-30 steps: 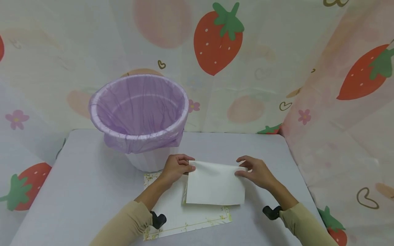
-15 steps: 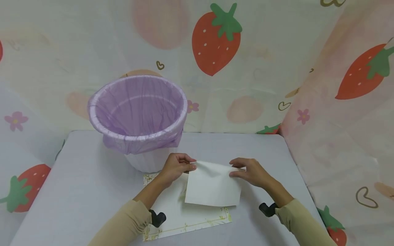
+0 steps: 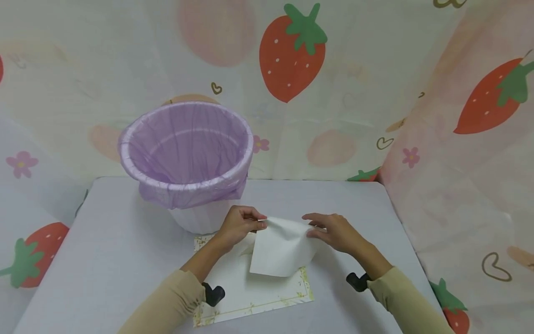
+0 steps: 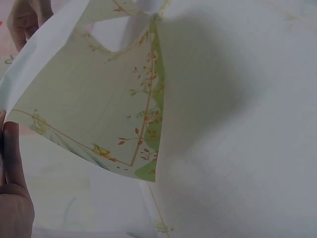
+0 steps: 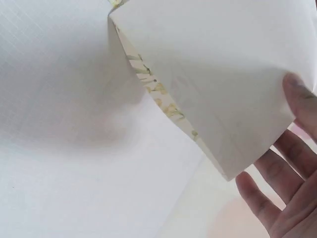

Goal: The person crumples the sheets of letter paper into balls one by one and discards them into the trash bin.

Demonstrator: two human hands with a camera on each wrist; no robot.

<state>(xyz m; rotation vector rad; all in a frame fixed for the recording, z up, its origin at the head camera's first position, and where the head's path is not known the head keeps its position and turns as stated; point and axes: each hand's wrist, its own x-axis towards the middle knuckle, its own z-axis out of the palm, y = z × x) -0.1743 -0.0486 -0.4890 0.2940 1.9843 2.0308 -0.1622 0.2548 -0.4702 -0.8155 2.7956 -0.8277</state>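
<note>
A small white sheet of paper (image 3: pixel 279 250) hangs upright between my two hands, curving at its right side. My left hand (image 3: pixel 239 226) pinches its upper left corner between thumb and fingers. My right hand (image 3: pixel 335 232) grips the upper right part, thumb on the near face and fingers behind, also seen in the right wrist view. Blank paper faces me; the left wrist view shows a floral border on the far face (image 4: pixel 94 109). Beneath it, a larger sheet with a yellow-green floral border (image 3: pixel 250 297) lies flat, partly covered by the held paper and my left forearm.
Behind my left hand stands a white bin (image 3: pixel 200 215) lined with a purple plastic bag (image 3: pixel 187 148), its mouth facing up. A white cloth covers the table (image 3: pixel 117 260). Strawberry-printed curtains (image 3: pixel 333 93) enclose the back and sides.
My right hand has moved left toward my left hand, and the held paper has narrowed and bowed between them. The left hand has barely moved. The flat sheet and bin stay put.
</note>
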